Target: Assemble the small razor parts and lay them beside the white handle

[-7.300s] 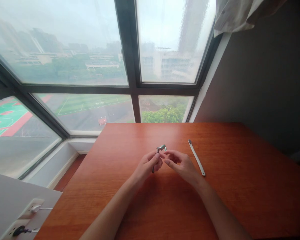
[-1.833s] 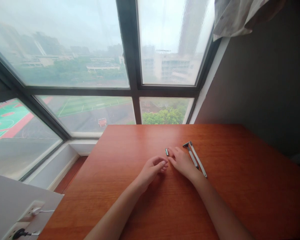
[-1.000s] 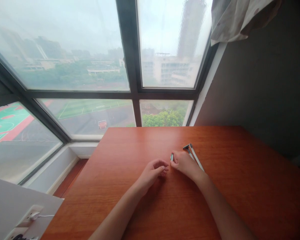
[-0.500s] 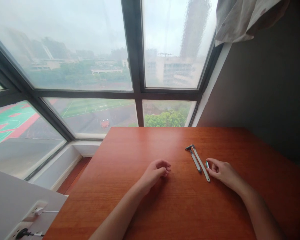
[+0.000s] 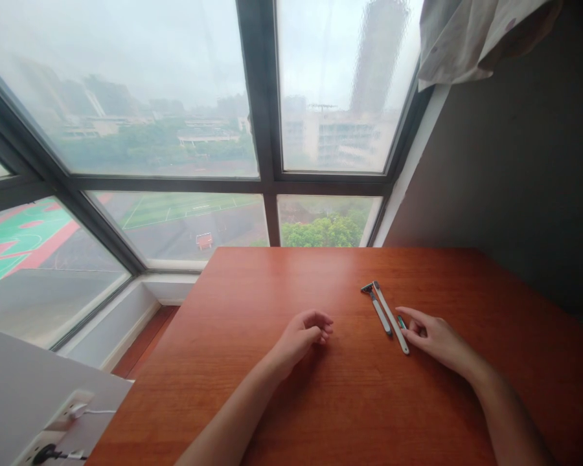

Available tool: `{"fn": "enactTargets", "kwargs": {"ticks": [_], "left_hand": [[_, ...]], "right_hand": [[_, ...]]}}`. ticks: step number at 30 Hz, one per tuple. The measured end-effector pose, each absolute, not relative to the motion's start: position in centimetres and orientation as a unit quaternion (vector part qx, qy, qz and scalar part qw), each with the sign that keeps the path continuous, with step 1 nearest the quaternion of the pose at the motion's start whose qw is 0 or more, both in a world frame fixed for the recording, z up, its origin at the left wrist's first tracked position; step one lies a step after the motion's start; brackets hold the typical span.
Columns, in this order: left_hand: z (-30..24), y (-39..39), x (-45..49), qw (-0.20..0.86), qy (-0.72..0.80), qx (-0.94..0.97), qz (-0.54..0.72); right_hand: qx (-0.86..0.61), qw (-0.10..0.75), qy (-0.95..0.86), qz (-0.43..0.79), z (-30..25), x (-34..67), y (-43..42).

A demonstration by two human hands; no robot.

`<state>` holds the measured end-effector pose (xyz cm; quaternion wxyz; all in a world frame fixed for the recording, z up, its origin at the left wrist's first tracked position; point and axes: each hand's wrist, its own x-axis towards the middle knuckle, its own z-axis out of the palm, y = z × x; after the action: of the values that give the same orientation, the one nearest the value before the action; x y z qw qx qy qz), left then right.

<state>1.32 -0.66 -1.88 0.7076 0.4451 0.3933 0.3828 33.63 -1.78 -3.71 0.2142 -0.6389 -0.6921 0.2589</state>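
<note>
My left hand (image 5: 301, 335) rests on the red-brown wooden table (image 5: 350, 401), fingers loosely curled and holding nothing. My right hand (image 5: 434, 335) lies to the right, index finger and thumb pinched on a small green-grey razor cartridge (image 5: 401, 321) that touches the tabletop. Just left of the cartridge lie a grey razor handle with a dark head (image 5: 379, 309) and a long thin white stick (image 5: 392, 318), side by side and slanting away from me.
Large windows (image 5: 175, 116) stand behind the table's far edge, and a dark wall (image 5: 515, 162) runs along the right. A cloth (image 5: 466, 32) hangs at the top right. A white power strip with plugs (image 5: 53, 433) sits at the lower left, off the table.
My right hand carried the cartridge from the table's middle over the razor handle and stick to their right side, and has lowered it to the tabletop. The left hand stayed put.
</note>
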Motion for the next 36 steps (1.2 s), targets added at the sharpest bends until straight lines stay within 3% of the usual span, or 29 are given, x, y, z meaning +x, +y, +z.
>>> {"fn": "enactTargets", "kwargs": {"ticks": [14,23,28,36], "left_hand": [[-1.2,-0.8,1.5,0.701,0.404,0.45,0.378],[-1.7,-0.8,1.5,0.687,0.411,0.462,0.383],[-2.5,-0.5,1.5,0.601,0.422,0.544,0.405],[-2.7,-0.4,1.3,0.448,0.421,0.699,0.365]], "right_hand": [[-0.64,0.205,-0.693,0.261,-4.3,34.0,-2.1],[-0.63,0.259,-0.71,0.179,-0.7,29.0,-1.7],[-0.563,0.277,-0.759,0.175,0.5,21.1,-1.1],[-0.553,0.323,-0.75,0.164,-3.3,17.5,-0.2]]}}
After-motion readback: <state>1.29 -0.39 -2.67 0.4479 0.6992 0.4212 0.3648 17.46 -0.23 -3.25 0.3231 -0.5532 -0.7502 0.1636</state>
